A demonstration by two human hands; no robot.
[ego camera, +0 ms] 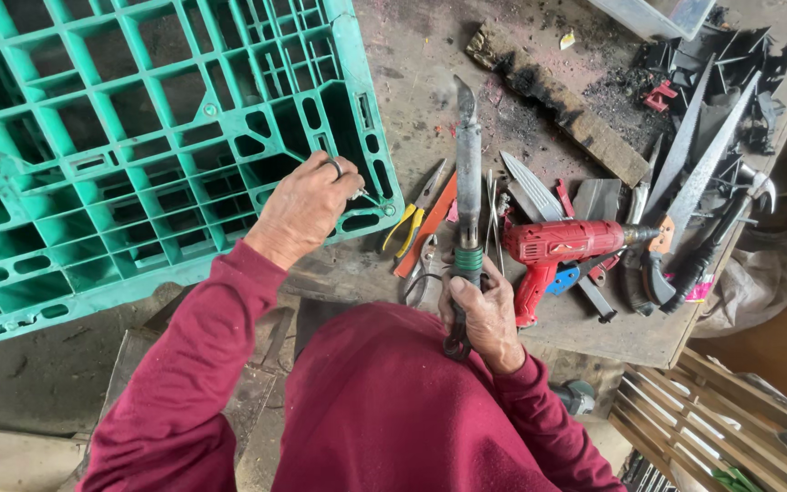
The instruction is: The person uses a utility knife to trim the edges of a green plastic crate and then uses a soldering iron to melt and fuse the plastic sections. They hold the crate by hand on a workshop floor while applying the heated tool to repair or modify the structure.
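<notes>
Grime and black soot cover the worn grey surface [430, 55], thickest toward its far right corner beside a charred wooden block [557, 100]. A green plastic lattice pallet [138, 137] overhangs the surface's left edge. The left hand [307, 205], fingers pinched shut, grips a thin metal wire [368, 197] at the pallet's near right corner. The right hand [485, 319] is clenched around the handle of a long grey soldering iron [467, 173], held upright at the near edge. Yellow-handled pliers [414, 219], a red power drill [562, 251], saw blades [699, 155] and a hammer [730, 223] crowd the right side. Wooden slats [712, 410] lie on the floor below.
</notes>
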